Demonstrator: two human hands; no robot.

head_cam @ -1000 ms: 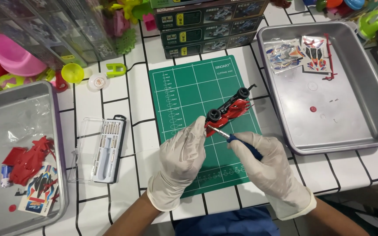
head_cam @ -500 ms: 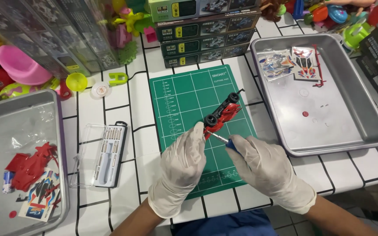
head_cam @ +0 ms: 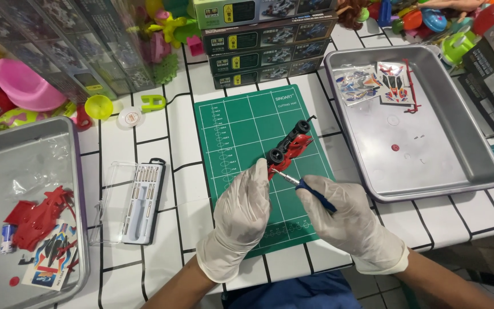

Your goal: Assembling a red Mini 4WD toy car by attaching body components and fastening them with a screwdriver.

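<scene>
Hands shifted slightly — right hand [head_cam: 353, 220] grips screwdriver [head_cam: 304, 187], tip seemingly touching red car [head_cam: 290, 147].

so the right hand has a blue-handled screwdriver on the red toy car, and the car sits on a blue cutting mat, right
Not quite: the cutting mat is green, not blue. The head view shows the rest as you say: the right hand holds the blue-handled screwdriver with its tip at the red toy car, which sits on that mat while the left hand steadies the car's near end.
</scene>
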